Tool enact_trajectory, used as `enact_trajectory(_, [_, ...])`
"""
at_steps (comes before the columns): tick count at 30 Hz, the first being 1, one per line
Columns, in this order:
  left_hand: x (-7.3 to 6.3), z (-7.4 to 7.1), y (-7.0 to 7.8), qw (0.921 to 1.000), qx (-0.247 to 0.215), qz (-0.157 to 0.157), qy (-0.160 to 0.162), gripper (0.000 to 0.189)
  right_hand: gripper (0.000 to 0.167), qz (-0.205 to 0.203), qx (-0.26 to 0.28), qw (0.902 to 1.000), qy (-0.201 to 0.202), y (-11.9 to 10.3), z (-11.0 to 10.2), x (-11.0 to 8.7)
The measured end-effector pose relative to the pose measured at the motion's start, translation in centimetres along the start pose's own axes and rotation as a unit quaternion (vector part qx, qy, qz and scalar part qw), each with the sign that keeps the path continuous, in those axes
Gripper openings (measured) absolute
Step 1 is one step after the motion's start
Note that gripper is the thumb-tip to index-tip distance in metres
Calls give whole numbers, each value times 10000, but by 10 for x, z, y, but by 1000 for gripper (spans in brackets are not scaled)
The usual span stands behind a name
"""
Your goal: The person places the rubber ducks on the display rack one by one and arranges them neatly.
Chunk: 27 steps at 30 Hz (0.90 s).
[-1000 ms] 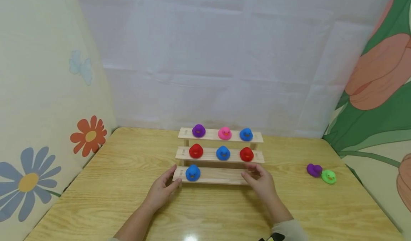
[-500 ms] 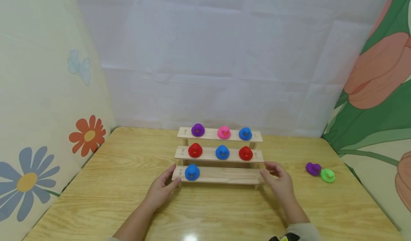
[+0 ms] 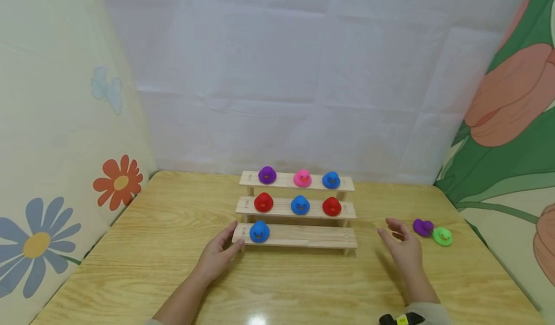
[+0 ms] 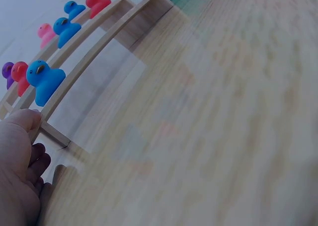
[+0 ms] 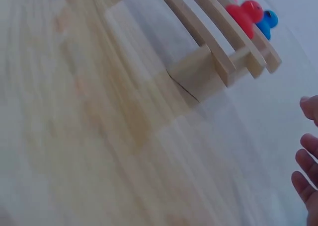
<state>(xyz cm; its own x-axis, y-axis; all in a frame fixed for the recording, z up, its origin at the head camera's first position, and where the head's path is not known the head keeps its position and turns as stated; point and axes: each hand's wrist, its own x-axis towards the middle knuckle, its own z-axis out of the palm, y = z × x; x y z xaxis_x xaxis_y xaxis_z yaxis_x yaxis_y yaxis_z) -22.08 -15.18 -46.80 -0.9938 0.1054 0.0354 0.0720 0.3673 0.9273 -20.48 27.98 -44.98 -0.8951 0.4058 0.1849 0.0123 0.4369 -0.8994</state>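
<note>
A three-step wooden display stand (image 3: 308, 237) stands on the table, bearing rubber ducks. My left hand (image 3: 218, 253) holds the left end of its lowest step, with the thumb at the front corner and the fingers around the end. Beside that thumb sits a blue duck (image 3: 259, 232), alone on the lowest step. The middle step carries a red duck (image 3: 263, 202), a blue duck (image 3: 300, 205) and another red duck (image 3: 332, 206). My right hand (image 3: 405, 250) is apart from the stand, empty, its fingers loosely bent. Just right of it lie a purple duck (image 3: 423, 227) and a green duck (image 3: 442, 237).
On the top step are a purple duck (image 3: 267, 175), a pink duck (image 3: 302, 178) and a blue duck (image 3: 331, 180). A white cloth (image 3: 277, 84) hangs behind the wooden table (image 3: 173, 209). Flower-patterned panels (image 3: 56, 137) flank both sides.
My right hand has moved right along the lowest step, left the stand's right end and come close to the loose ducks. My left hand has stayed on the stand.
</note>
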Motion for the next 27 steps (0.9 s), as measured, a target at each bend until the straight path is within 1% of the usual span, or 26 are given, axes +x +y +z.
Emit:
enact_trajectory(4, [0,0,0,10000,-5,-9,1,64,42,92,-12,9996,255,6,-14,3])
enact_trajectory(9, [2,0,0,10000,-50,-35,-14,64,42,190,-157,9980,584,19,-30,9])
enact_trajectory(14, [2,1,0,10000,-36,-54,-7,64,40,128,-216,9941,1058,28,-44,13])
enact_trajectory(16, [2,1,-1,10000,-9,-5,8,64,41,177,-207,9921,1222,31,-49,14])
enact_trajectory(22, [0,1,-1,10000,23,59,20,64,50,526,-326,9883,1392,38,-64,18])
enact_trajectory(27, [0,1,0,10000,30,82,11,64,51,575,-520,9869,1416,42,-73,21])
